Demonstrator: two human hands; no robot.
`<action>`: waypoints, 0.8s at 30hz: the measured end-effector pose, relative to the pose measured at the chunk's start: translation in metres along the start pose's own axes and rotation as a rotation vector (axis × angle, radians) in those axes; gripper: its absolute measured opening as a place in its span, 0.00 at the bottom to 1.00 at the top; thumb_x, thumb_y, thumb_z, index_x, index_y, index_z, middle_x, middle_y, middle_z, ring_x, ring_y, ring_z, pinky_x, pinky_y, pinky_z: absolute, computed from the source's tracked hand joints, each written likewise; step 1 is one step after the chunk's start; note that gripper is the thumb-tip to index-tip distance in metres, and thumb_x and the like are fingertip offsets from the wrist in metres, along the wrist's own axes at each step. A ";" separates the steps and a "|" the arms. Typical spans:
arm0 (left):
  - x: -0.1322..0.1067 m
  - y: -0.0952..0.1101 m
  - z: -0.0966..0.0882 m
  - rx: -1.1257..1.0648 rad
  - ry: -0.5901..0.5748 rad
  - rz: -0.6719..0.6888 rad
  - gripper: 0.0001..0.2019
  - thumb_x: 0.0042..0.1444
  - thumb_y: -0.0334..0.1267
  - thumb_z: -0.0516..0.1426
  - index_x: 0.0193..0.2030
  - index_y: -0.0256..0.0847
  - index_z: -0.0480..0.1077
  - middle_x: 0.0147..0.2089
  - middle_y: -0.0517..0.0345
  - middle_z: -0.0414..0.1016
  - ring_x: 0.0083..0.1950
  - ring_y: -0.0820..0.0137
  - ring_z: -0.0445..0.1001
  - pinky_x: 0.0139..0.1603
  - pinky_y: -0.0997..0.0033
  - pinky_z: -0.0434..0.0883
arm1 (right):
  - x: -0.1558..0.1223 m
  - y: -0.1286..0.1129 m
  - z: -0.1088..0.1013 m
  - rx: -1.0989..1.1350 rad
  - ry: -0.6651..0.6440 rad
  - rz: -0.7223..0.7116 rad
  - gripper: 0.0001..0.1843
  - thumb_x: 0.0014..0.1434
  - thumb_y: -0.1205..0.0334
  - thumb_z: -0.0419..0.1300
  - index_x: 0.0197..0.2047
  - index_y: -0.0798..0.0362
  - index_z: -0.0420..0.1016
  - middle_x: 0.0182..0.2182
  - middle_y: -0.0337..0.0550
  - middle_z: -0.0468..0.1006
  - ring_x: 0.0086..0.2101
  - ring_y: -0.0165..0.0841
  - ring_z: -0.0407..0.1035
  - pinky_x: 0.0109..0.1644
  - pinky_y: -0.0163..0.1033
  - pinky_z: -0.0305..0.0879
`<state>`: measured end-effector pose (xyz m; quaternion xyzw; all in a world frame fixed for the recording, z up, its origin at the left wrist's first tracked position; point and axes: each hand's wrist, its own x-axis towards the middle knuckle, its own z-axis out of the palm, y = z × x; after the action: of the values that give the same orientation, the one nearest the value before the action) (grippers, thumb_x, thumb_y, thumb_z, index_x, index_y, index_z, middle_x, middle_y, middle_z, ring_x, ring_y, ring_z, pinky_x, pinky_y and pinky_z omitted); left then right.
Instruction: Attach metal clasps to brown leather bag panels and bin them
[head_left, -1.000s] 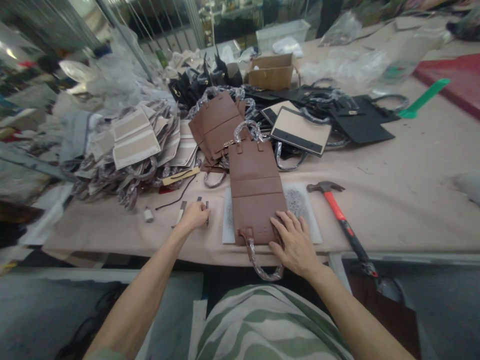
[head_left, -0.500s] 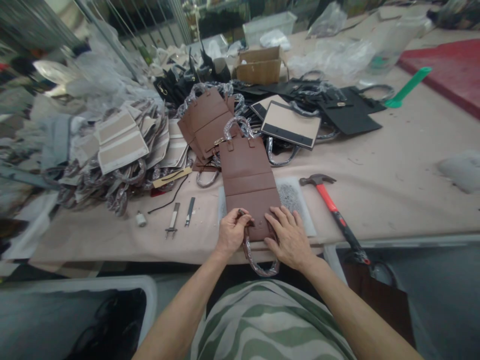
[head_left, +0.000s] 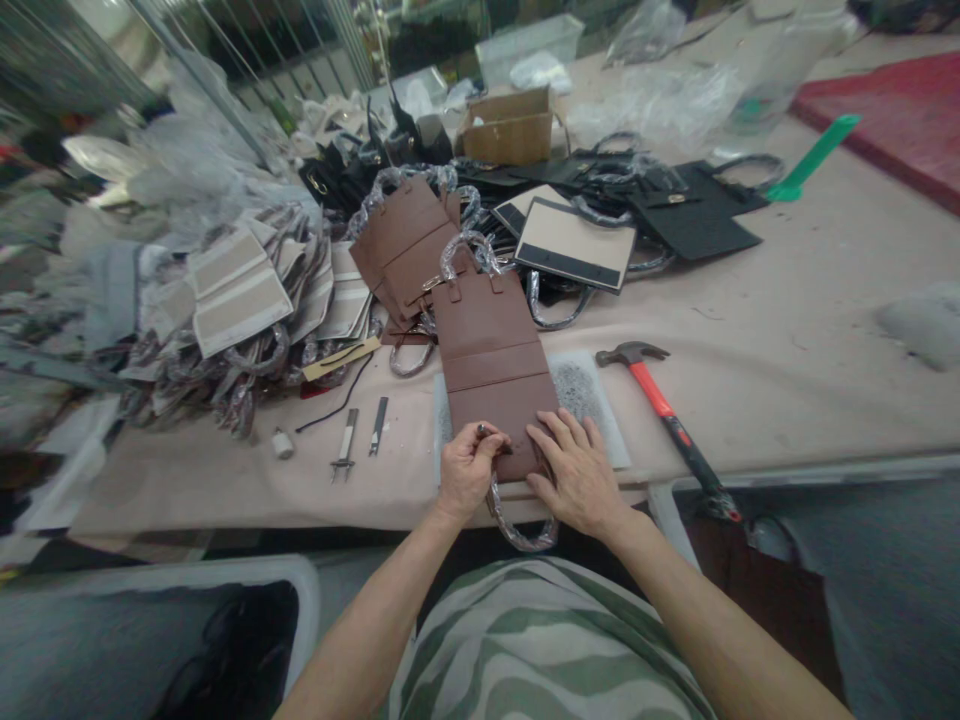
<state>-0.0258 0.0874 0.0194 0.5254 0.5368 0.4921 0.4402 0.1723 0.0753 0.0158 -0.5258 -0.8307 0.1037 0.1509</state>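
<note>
Hammer (head_left: 660,400) just beside brown bag (head_left: 491,345)

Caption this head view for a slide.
Left hand holds a small tool on a brown bag, right hand pressing it flat.

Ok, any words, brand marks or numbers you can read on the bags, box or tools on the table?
None can be read in this view.
Brown bag under the left hand and right hand: plain leather, no mark visible.
Cardboard box, hammer: no lettering made out; too blurred for small print.
Small tool pinched in the left hand: too small to tell.
</note>
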 end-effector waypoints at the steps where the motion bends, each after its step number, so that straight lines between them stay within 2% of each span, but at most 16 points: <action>1: 0.000 0.000 0.000 0.005 0.001 0.005 0.09 0.64 0.42 0.58 0.39 0.39 0.72 0.35 0.56 0.81 0.37 0.70 0.80 0.43 0.71 0.78 | 0.000 0.000 0.000 -0.001 0.002 -0.002 0.33 0.63 0.52 0.58 0.69 0.53 0.64 0.70 0.52 0.59 0.70 0.52 0.45 0.73 0.61 0.37; 5: 0.000 0.000 0.001 0.069 0.010 0.052 0.08 0.64 0.41 0.58 0.38 0.40 0.72 0.34 0.57 0.81 0.36 0.70 0.80 0.40 0.72 0.77 | 0.000 -0.001 0.000 0.006 0.010 -0.006 0.33 0.62 0.53 0.58 0.69 0.54 0.65 0.70 0.53 0.59 0.70 0.53 0.47 0.72 0.63 0.38; 10: -0.004 -0.001 0.005 0.274 0.031 0.215 0.07 0.65 0.39 0.56 0.38 0.41 0.73 0.34 0.58 0.80 0.35 0.71 0.79 0.40 0.74 0.75 | 0.001 0.001 -0.003 0.091 0.000 -0.009 0.33 0.61 0.52 0.60 0.67 0.54 0.65 0.69 0.55 0.61 0.69 0.56 0.48 0.71 0.67 0.40; 12: -0.005 -0.001 0.008 0.331 0.046 0.283 0.06 0.65 0.38 0.55 0.38 0.41 0.73 0.33 0.58 0.80 0.34 0.71 0.78 0.39 0.75 0.74 | 0.001 0.010 -0.007 0.206 0.016 -0.033 0.33 0.62 0.50 0.59 0.67 0.54 0.65 0.68 0.56 0.62 0.68 0.53 0.51 0.71 0.65 0.45; 14: -0.006 -0.001 0.010 0.364 0.071 0.325 0.06 0.65 0.37 0.55 0.37 0.41 0.72 0.32 0.58 0.79 0.33 0.71 0.78 0.38 0.76 0.73 | 0.001 0.024 -0.014 0.322 0.103 -0.012 0.29 0.65 0.49 0.56 0.65 0.54 0.66 0.64 0.56 0.67 0.65 0.49 0.59 0.69 0.59 0.54; 16: -0.006 -0.002 0.011 0.393 0.084 0.346 0.07 0.65 0.36 0.55 0.37 0.41 0.72 0.31 0.58 0.78 0.32 0.72 0.77 0.37 0.76 0.72 | -0.001 0.044 -0.025 0.321 0.246 0.115 0.24 0.66 0.51 0.54 0.60 0.55 0.70 0.58 0.58 0.72 0.59 0.46 0.65 0.65 0.54 0.60; 18: -0.006 -0.003 0.012 0.419 0.076 0.367 0.07 0.65 0.37 0.55 0.37 0.41 0.72 0.30 0.59 0.77 0.30 0.72 0.75 0.35 0.76 0.71 | -0.003 0.066 -0.037 0.190 0.317 0.317 0.21 0.64 0.54 0.54 0.55 0.58 0.72 0.52 0.61 0.73 0.55 0.49 0.67 0.63 0.56 0.61; 20: -0.005 -0.005 0.011 0.437 0.054 0.392 0.08 0.66 0.38 0.54 0.37 0.41 0.72 0.29 0.59 0.76 0.28 0.73 0.74 0.34 0.76 0.70 | -0.006 0.086 -0.050 0.097 0.255 0.548 0.20 0.61 0.57 0.55 0.52 0.60 0.72 0.50 0.65 0.72 0.54 0.54 0.65 0.61 0.59 0.59; 21: -0.005 -0.006 0.011 0.443 0.041 0.401 0.08 0.66 0.38 0.54 0.36 0.41 0.72 0.29 0.59 0.76 0.28 0.73 0.73 0.33 0.76 0.70 | -0.007 0.095 -0.055 0.120 0.197 0.665 0.19 0.59 0.58 0.56 0.50 0.60 0.72 0.49 0.65 0.71 0.54 0.56 0.64 0.60 0.60 0.59; 24: -0.003 -0.009 0.011 0.456 0.006 0.418 0.10 0.67 0.39 0.53 0.36 0.41 0.72 0.29 0.58 0.76 0.27 0.73 0.73 0.32 0.76 0.69 | -0.004 0.112 -0.068 0.358 0.056 0.906 0.13 0.52 0.63 0.60 0.43 0.56 0.71 0.40 0.56 0.71 0.48 0.50 0.66 0.52 0.53 0.65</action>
<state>-0.0163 0.0853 0.0086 0.7082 0.5150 0.4402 0.1984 0.2923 0.1203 0.0417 -0.8029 -0.4829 0.2859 0.2011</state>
